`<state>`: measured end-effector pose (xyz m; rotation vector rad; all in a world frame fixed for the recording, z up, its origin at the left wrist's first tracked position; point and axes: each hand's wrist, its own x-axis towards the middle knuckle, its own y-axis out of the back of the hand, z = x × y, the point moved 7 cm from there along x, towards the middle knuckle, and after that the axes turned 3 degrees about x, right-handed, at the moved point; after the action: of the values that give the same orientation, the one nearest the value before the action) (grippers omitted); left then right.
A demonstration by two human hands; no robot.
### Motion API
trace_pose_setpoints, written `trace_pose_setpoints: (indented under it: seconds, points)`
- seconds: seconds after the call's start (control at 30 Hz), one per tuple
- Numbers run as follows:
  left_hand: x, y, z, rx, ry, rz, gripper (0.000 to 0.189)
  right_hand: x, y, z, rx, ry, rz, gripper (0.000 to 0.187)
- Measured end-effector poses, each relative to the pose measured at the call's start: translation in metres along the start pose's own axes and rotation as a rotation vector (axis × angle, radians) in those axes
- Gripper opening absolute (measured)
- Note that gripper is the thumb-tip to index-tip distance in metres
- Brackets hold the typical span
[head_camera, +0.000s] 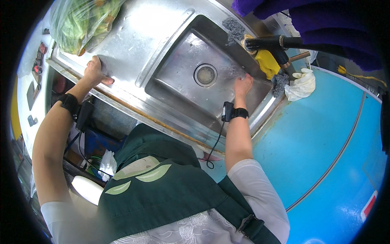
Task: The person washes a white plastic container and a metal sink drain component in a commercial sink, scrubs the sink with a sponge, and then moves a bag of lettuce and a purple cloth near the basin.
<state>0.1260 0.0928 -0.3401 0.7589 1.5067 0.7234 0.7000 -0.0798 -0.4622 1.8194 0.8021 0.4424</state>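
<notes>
My left hand rests on the near edge of the stainless steel drainboard, its thumb apart from the other fingers, holding nothing visible. Just beyond it lies a clear plastic bag of leafy green vegetables. My right hand is over the right part of the steel sink basin, its fingers bent; whether it holds something small cannot be told. Left of that hand is the round drain strainer. Both wrists wear black straps with small devices.
At the sink's right edge are a yellow cloth, grey scouring pads, a black pipe fitting and white gloves. Purple fabric hangs at the upper right. A blue surface adjoins the sink. Cables hang from both wrist devices.
</notes>
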Motion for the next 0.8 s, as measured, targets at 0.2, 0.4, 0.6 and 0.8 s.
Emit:
trace_pose_setpoints:
  seconds: [0.2, 0.4, 0.6, 0.8]
  points:
    - [0.003, 0.001, 0.005, 0.005, -0.006, -0.011, 0.097, -0.022, -0.027, -0.051, -0.103, 0.582, -0.002, 0.039]
    - [-0.001, 0.001, -0.001, -0.01, 0.003, 0.002, 0.096, 0.002, -0.028, -0.039, -0.011, 0.141, -0.288, 0.036]
    - [0.002, 0.001, 0.001, -0.04, -0.035, 0.037, 0.091, -0.023, -0.053, -0.042, -0.127, 0.301, -0.212, 0.048]
    - [-0.001, 0.0, 0.0, -0.041, -0.021, 0.034, 0.091, -0.056, -0.065, -0.057, 0.187, 0.319, -0.64, 0.044]
